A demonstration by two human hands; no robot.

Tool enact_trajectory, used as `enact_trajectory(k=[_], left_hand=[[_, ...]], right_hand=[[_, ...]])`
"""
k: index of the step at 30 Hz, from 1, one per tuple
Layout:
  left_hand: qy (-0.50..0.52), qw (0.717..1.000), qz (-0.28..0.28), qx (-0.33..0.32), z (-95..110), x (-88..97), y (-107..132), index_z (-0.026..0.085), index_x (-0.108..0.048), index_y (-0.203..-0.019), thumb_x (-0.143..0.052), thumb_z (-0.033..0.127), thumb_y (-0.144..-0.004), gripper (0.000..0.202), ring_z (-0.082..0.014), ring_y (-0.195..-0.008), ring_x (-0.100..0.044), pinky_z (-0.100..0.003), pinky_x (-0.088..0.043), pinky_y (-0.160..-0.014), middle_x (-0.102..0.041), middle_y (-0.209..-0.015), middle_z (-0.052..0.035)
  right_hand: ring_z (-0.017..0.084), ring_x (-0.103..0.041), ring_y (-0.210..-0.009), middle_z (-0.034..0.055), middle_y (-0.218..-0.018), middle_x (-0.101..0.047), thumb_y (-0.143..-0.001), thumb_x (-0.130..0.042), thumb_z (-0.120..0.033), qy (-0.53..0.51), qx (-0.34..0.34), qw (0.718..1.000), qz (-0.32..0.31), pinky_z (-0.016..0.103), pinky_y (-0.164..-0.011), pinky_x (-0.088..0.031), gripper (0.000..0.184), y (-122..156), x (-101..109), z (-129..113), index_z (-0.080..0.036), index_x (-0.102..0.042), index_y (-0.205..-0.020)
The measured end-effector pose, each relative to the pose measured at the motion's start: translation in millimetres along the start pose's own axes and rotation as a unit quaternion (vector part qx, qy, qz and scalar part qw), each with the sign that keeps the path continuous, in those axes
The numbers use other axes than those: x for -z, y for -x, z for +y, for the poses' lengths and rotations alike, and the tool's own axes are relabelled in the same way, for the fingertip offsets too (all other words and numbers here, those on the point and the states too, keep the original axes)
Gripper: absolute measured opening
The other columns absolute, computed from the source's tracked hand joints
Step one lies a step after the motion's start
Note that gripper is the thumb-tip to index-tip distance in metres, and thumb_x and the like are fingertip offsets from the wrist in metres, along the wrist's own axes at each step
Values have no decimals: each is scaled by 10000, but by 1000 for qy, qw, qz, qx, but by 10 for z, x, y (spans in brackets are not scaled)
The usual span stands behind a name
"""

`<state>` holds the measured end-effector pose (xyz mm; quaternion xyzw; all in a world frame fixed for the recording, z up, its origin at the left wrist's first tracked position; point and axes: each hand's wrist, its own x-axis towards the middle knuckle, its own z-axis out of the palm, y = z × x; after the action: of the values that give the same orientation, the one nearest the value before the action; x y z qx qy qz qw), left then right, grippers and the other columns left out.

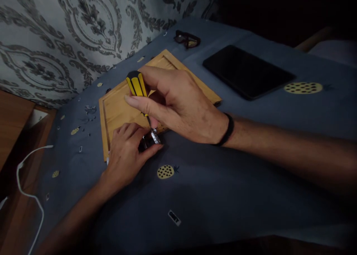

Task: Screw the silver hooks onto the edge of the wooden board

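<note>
A screwdriver (136, 86) with a yellow and black handle is gripped in my right hand (185, 104), its shaft pointing down. Its tip meets a small shiny metal hinge (155, 136) at the near edge of a framed wooden panel (122, 112). My left hand (125, 147) is closed around that hinge, fingers on the panel side and thumb on the near side. Part of the hinge is hidden by the fingers, and the exact contact of the tip is too small to make out.
Loose metal parts (90, 109) lie on the dark blue pineapple-print cloth (217, 195) left of the panel. Beyond it are sunglasses (187, 39) and a black tablet (248, 71). A white cable (30, 195) runs along the left side, near a patterned curtain (92, 21).
</note>
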<state>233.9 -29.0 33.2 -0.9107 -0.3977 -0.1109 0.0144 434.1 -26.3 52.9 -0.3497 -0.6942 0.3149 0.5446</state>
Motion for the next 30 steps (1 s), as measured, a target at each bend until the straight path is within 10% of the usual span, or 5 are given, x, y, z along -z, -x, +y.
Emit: enact_trajectory(k=[13,21,30], left_hand=[[4,1000,0,2,3,-4,-7,188,-720,-1014,-678,529,-931,353,-287,-970,-628,-438,-475,-862,-696,-992,-78],[-4,1000,6,2,0,3,-8,177,-710,-989,-704,502,-919,333,-290,-948,-633,-440,-489,-843,-696,-960,-73],[21,1000,22,-5,-10,-17,-2,188,-733,-1078,-732,450,-910,311,-299,-1021,-635,-457,-494,-892,-713,-1049,-82]], right_hand=[[95,-569,-703,-47,-696,-509,-984,-481,-615,-5,0,1000,-29,218,-597,-470,419,2,-7,26,-233,-475,-812],[40,-590,-686,-71,-696,-501,-1006,-538,-214,-21,60,991,-114,154,-641,-474,237,-77,79,18,-179,-480,-779],[-8,-549,-613,-118,-699,-494,-895,-714,-212,-76,-1,995,-59,82,-553,-460,350,-85,43,-30,-188,-398,-747]])
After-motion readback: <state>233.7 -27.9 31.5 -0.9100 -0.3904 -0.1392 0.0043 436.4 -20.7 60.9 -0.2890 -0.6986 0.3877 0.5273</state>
